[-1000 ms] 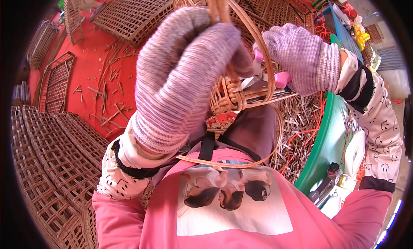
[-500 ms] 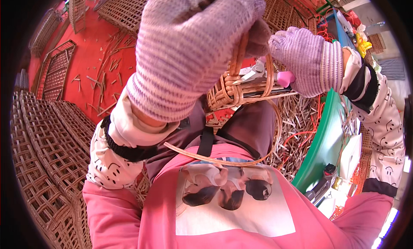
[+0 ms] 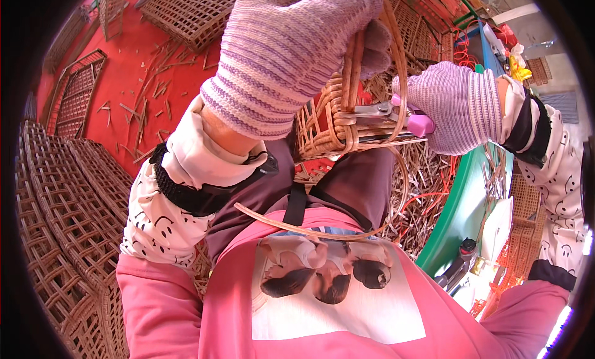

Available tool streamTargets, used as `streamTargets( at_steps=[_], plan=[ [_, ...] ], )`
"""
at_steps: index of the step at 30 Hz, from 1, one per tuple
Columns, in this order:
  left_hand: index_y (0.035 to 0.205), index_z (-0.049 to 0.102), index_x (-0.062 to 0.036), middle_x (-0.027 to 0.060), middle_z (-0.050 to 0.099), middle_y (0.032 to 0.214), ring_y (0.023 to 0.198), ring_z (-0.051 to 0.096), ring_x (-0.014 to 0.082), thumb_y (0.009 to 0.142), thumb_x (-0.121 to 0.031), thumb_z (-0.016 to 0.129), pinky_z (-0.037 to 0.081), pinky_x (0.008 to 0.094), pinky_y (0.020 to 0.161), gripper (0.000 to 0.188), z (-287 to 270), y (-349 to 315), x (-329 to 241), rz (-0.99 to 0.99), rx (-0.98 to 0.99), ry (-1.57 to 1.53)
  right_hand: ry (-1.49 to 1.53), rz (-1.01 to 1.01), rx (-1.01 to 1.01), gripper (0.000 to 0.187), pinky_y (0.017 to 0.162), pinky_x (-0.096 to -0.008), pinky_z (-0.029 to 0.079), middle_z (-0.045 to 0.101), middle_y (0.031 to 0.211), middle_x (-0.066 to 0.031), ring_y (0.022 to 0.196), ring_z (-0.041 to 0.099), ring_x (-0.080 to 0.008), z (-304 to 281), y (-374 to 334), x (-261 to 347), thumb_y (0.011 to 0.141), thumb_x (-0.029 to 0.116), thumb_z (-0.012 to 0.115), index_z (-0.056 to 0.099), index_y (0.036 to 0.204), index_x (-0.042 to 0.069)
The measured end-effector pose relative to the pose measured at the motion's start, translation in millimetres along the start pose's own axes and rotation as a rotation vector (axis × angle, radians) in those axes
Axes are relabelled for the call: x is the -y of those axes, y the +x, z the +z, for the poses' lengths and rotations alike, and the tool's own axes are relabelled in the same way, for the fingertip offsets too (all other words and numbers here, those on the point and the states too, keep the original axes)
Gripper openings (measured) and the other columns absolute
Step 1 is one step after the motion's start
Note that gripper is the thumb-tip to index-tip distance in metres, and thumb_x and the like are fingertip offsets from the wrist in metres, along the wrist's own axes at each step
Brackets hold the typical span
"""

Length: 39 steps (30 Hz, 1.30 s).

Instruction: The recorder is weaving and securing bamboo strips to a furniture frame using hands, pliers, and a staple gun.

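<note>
Both hands wear purple-and-white striped knit gloves. High in the middle, my left hand (image 3: 297, 64) is closed round brown rattan strands (image 3: 354, 64) that rise from a small woven basket (image 3: 319, 126) over my lap. To its right, my right hand (image 3: 449, 108) grips pink-handled shears (image 3: 375, 110). Their metal blades lie against the basket's corner, at the foot of the upright strands; whether a strand is between them I cannot tell. One loose rattan strand (image 3: 297, 229) loops from the basket down across my waist.
Stacked woven panels (image 3: 68, 229) stand at the left, with another woven frame (image 3: 77, 95) behind them. Cane scraps litter the red floor (image 3: 118, 80). A green curved edge (image 3: 458, 204) borders a heap of cut strips (image 3: 427, 167) at the right, beside a black tool (image 3: 458, 263).
My right hand has shifted slightly down, and the shears' blades have swung in level to the basket corner, looking more closed. My left hand has moved slightly; the strand loop by it now shows higher.
</note>
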<state>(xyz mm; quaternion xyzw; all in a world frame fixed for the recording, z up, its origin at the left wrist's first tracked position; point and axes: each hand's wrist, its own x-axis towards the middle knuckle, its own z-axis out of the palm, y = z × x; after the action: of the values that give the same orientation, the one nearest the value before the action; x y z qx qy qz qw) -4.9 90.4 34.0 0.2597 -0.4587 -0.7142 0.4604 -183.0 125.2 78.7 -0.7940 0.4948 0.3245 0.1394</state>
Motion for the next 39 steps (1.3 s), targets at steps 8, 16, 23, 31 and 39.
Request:
streamTargets(
  at_steps=[8,16,23,31,39],
  plan=[
    [0.089,0.056,0.0052,0.0118,0.062,0.072,0.063,0.062,0.0182,0.086,-0.012,0.056,0.054,0.0296,0.058,0.017,-4.9,1.9,2.1,0.004,0.047,-0.052,0.074,0.081,0.188,0.025,0.058,-0.0404,0.049,0.059,0.067,-0.0147,0.067,0.061,-0.0358,-22.1,-3.2,5.7,0.062,0.007,0.061,0.054,0.086,0.006],
    [0.09,0.054,0.0013,0.0088,0.06,0.075,0.064,0.061,0.0184,0.087,-0.013,0.054,0.053,0.0306,0.058,0.015,-8.3,14.7,15.7,-0.038,0.099,-0.087,0.548,0.175,0.517,0.016,0.037,-0.0263,0.04,0.051,0.053,-0.0041,0.042,0.049,-0.0128,-33.8,2.2,-17.5,0.059,0.008,0.063,0.057,0.072,0.0],
    [0.093,0.053,-0.001,0.0078,0.06,0.072,0.06,0.061,0.0191,0.087,-0.016,0.055,0.053,0.0301,0.057,0.016,-6.9,25.3,19.6,-0.123,0.086,-0.074,0.373,0.31,0.444,0.018,0.046,-0.0329,0.043,0.053,0.054,-0.0072,0.05,0.055,-0.0192,-40.9,-0.2,-4.7,0.058,0.012,0.062,0.057,0.07,0.0],
    [0.086,0.052,-0.002,0.0041,0.052,0.069,0.052,0.049,0.0131,0.093,-0.021,0.045,0.045,0.0297,0.054,0.021,-61.5,45.4,-10.8,0.325,0.369,-0.115,0.075,0.318,0.33,0.016,0.053,-0.036,0.047,0.056,0.057,-0.0127,0.055,0.058,-0.0253,-48.1,-10.4,18.6,0.059,0.014,0.061,0.06,0.071,0.003],
    [0.088,0.056,-0.001,-0.001,0.053,0.071,0.06,0.049,0.005,0.072,-0.016,0.074,0.043,0.0198,0.053,0.028,-27.7,-11.1,61.8,0.067,0.145,0.396,0.378,0.535,-0.437,0.041,0.066,-0.0339,0.043,0.049,0.074,-0.0121,0.067,0.049,-0.0287,48.1,-97.4,-40.6,0.065,0.024,0.063,0.048,0.097,0.004]
  ],
)
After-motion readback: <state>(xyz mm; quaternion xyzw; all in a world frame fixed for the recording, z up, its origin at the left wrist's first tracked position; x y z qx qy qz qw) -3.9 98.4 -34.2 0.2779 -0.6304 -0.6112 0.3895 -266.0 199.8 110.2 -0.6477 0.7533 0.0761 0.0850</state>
